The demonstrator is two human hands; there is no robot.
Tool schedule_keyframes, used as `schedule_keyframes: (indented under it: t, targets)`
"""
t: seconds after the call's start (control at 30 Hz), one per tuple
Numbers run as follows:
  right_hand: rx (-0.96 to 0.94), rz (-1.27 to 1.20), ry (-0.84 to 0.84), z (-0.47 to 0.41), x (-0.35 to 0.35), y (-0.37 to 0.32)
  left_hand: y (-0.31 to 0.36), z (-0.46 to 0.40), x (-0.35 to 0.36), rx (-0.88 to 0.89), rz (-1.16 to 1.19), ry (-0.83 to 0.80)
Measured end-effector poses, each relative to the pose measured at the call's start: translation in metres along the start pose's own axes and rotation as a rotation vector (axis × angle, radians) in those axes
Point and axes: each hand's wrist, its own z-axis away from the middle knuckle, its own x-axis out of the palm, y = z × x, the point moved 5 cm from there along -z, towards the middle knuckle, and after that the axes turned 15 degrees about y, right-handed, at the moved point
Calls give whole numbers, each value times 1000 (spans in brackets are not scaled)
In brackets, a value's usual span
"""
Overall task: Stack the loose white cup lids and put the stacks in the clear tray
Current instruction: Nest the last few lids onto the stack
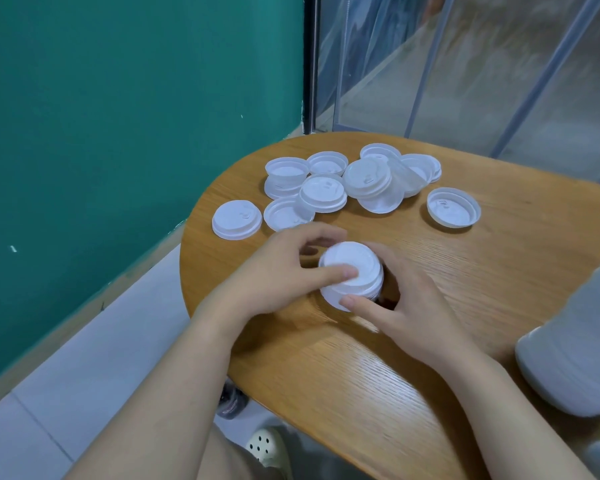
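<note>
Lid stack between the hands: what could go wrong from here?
1. The stack looks uneven; the left hand presses its top with the thumb while the right hand grips its side, so lifting may spill lids.
2. Loose lids lie overlapped and tilted, some upside down; grabbing them quickly could mix orientations and jam the nesting.
3. The single lid sits near the table edge and could be knocked off.

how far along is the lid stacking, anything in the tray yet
Partly done. A short stack of white lids is built and held between the left hand and right hand. About a dozen loose lids still lie on the wooden table. The object at the right edge is too blurred to judge.
</note>
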Motion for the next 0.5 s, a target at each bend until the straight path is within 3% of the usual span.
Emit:
schedule_keyframes:
  t: [0.07, 0.17, 0.23, 0.33, 0.5]
  targets:
    - [8, 16, -5, 0, 0, 2, -7, -6, -21, -27, 57, 211]
    - [24, 32, -15, 0, 1, 5, -28, -14, -60, 22, -169, 607]
    - [31, 30, -16, 1, 2, 5, -52, -19, -72, -64, -343, 619]
    - [36, 32, -17, 1, 2, 5, -81, -19, -78, -226, -389, 490]
    - [52, 21, -24, 1, 2, 4, -79, -18, -80, -219, -403, 496]
